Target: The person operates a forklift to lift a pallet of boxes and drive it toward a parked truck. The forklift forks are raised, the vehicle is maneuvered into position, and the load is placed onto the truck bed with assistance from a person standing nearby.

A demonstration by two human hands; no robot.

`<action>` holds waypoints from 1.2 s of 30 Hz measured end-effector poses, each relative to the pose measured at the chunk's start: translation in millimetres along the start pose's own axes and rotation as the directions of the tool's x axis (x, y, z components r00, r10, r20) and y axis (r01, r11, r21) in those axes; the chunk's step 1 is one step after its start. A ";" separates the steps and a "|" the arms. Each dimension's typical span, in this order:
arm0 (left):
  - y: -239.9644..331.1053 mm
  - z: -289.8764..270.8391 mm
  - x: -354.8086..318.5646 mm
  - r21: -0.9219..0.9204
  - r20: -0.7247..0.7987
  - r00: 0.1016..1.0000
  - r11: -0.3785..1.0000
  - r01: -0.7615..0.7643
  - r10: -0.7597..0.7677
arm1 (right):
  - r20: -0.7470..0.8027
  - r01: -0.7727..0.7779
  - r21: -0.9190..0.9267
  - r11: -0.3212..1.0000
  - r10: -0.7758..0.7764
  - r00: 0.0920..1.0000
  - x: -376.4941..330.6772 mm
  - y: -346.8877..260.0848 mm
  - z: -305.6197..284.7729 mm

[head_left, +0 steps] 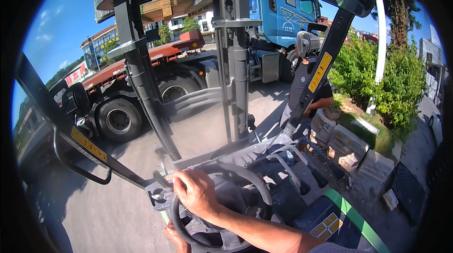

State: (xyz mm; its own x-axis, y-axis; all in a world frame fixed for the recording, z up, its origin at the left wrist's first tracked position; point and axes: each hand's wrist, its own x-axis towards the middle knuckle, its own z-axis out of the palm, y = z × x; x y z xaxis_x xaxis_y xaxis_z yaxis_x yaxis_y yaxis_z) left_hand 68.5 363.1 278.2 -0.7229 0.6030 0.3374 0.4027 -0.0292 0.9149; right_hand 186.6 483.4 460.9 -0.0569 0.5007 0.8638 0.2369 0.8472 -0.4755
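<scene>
A black steering wheel [261, 188] stands in front of me at the controls of a forklift. My right hand [196, 193] crosses over from the right and is closed at the upper left of the rim, its fingertips beside a dark lever [162, 180]. Lower down, my left hand [177, 238] shows only in part, curled at the rim's lower left. Several bent control levers with black knobs [303, 187] rise to the right of the wheel, with no hand on them. Beyond the dash stands the forklift's dark mast [239, 54].
A blue truck cab [288, 10] and its red flatbed trailer [163, 54] stand across the front. Close by at front right is a person in dark clothing [302, 90], partly behind the roof pillar [321, 71]. Stone blocks [348, 140] and bushes [398, 80] line the right.
</scene>
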 end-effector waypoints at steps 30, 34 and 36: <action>-14.0 -10.3 10.6 0.314 -0.065 0.998 0.949 0.034 -0.014 | -0.020 -0.314 -0.212 0.926 0.317 0.948 -121.2 -4.7 -172.5; -5.7 -11.7 7.5 0.180 -0.088 0.995 0.982 0.061 -0.046 | -0.005 -0.260 -0.179 0.949 0.264 0.965 -123.5 -12.7 -170.4; -4.1 -14.8 7.6 0.054 -0.041 0.996 0.996 0.076 -0.074 | 0.004 -0.232 -0.229 0.945 0.240 0.971 -126.9 -15.4 -168.8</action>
State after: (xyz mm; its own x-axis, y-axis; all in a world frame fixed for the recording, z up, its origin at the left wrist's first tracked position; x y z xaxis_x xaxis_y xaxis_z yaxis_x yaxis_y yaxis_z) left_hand 53.1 356.0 280.3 -0.7733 0.5702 0.2774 0.3762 0.0604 0.9246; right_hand 353.8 376.9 386.8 -0.0021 0.6897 0.7241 0.4594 0.6438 -0.6119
